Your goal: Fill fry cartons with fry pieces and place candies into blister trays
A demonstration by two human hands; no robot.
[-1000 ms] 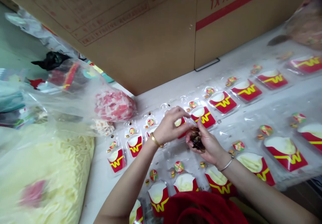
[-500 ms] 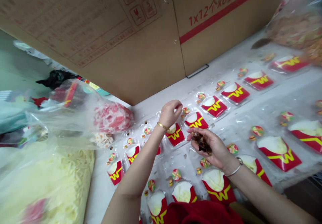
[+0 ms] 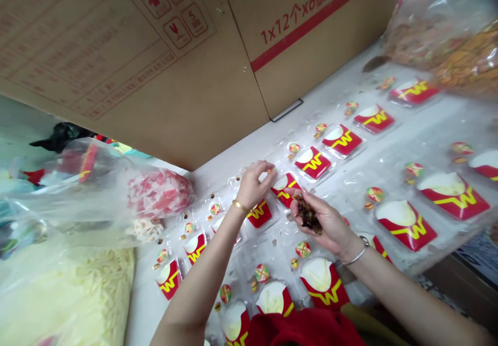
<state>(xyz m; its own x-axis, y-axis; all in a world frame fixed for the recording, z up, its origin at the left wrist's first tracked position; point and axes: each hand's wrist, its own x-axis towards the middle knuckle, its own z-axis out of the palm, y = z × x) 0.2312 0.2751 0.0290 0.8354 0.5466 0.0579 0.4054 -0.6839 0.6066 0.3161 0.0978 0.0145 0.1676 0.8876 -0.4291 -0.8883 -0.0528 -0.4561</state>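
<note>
My left hand (image 3: 254,184), with a gold bangle at the wrist, is over the back row of clear blister packs, thumb and fingertips brought together beside a small pizza-like disc (image 3: 274,169). Whatever is pinched there is too small to make out. My right hand (image 3: 324,226), wearing a silver bracelet, is palm up and cupped around a heap of small dark brown glossy pieces (image 3: 308,215). Under both hands lie blister packs with red-and-yellow fries boxes (image 3: 313,163), tiny pizza discs and burger pieces (image 3: 294,263). My forearms hide some packs.
A big cardboard carton (image 3: 218,92) stands behind the packs. On the left are a bag of pink-and-white pieces (image 3: 159,193) and a large bag of pale yellow pieces (image 3: 93,294). A bag of orange pieces (image 3: 467,66) sits at the far right.
The view has shifted, so the carton and packs appear further left. My left hand has moved down closer to a pack in the back row. My right hand still cups the brown pieces.
</note>
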